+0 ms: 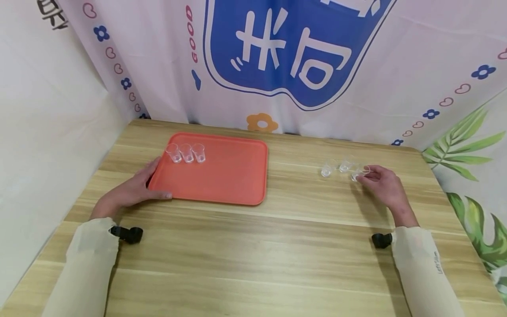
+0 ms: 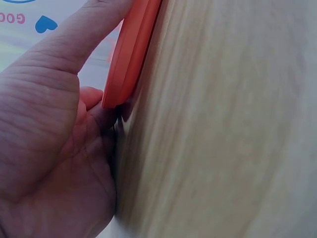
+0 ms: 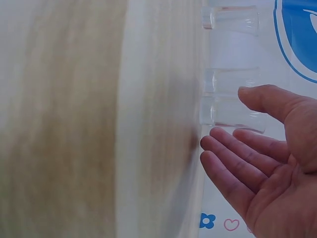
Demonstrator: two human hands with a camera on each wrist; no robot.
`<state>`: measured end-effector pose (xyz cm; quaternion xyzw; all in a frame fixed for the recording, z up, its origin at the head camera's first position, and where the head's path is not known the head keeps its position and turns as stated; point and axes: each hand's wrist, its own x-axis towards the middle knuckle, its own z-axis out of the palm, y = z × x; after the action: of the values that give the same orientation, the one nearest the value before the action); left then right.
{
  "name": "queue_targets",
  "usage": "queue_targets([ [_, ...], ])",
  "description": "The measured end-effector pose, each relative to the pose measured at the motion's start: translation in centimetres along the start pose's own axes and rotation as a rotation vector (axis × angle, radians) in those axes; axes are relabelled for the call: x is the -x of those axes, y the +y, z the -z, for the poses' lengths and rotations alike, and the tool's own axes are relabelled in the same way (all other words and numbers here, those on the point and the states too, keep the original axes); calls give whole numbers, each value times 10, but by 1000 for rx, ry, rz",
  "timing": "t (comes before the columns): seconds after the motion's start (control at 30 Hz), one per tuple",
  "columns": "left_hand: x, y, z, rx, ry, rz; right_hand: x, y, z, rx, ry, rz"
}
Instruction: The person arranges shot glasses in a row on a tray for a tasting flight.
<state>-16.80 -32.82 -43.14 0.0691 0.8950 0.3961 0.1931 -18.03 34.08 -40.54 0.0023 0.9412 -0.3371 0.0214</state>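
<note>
My left hand [image 1: 136,187] holds the near-left corner of an orange-red tray [image 1: 222,176]. Its thumb lies along the front edge, and the fingers are at the left side; in the left wrist view the tray's rim [image 2: 121,74] runs between them. Three small clear glasses [image 1: 186,154] stand in a row at the tray's back left. To the right of the tray, my right hand [image 1: 382,185] is at the nearest of three more clear glasses [image 1: 355,176]. In the right wrist view its thumb and fairly straight fingers flank that glass [image 3: 233,113]; contact cannot be told.
Two other glasses [image 1: 326,169] [image 1: 345,165] stand just left of my right hand on the wooden table [image 1: 253,255]. A printed curtain [image 1: 301,119] hangs behind the table's back edge. Dark cameras [image 1: 132,234] [image 1: 381,240] stick out from both sleeves.
</note>
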Motion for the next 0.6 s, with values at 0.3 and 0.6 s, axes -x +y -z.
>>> queue_targets([
  [0.3, 1, -1, 0, 5, 2, 1, -1, 0, -1, 5, 9, 4],
  [0.6, 1, -1, -1, 19, 4, -1, -2, 1, -2, 33, 8, 17],
])
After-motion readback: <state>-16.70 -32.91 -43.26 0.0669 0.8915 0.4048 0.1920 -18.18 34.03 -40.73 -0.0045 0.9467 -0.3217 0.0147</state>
